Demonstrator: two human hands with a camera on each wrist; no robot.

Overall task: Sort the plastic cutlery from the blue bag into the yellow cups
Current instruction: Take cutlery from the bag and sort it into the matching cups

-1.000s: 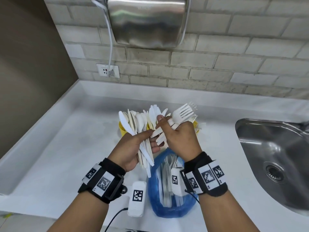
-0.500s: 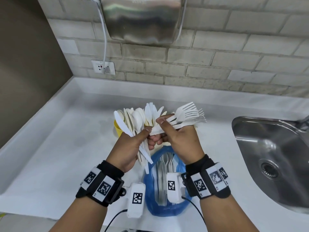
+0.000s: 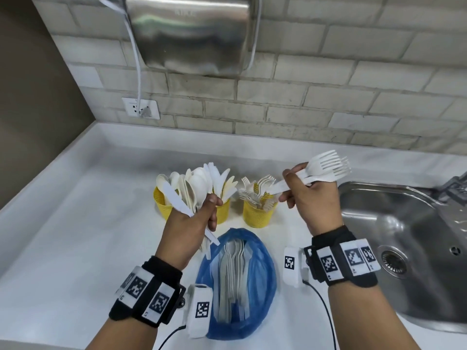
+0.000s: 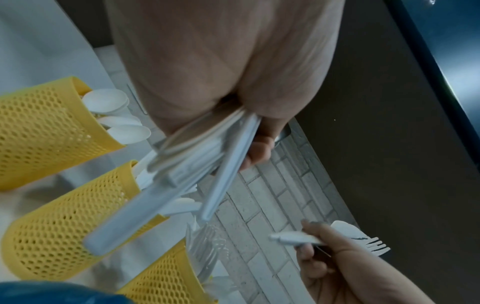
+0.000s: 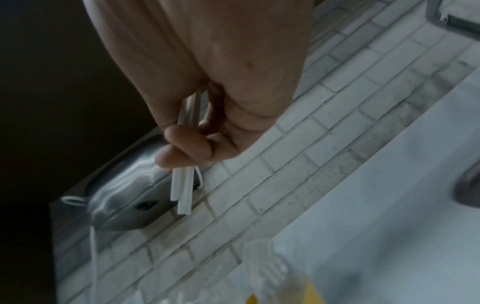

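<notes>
Cutlery [image 3: 233, 269] remains in blue bag [image 3: 265, 281] | yellow cups [image 3: 256, 214] part-filled | left hand [image 3: 192, 221] fingers grip mixed bunch [image 3: 199, 188] | right hand [image 3: 313, 200] fingers pinch forks [image 3: 326, 168] (uncupped yet)

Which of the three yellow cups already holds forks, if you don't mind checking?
The yellow cup on the right, nearest the sink: fork tines stick out of it, while the other two show spoon bowls and knife blades.

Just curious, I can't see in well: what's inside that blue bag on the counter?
Inside the blue bag lies a bundle of white plastic cutlery, handles running lengthwise. A few fork-like heads show at the far end. The blue film blurs the rest, so kinds and count cannot be told.
</notes>
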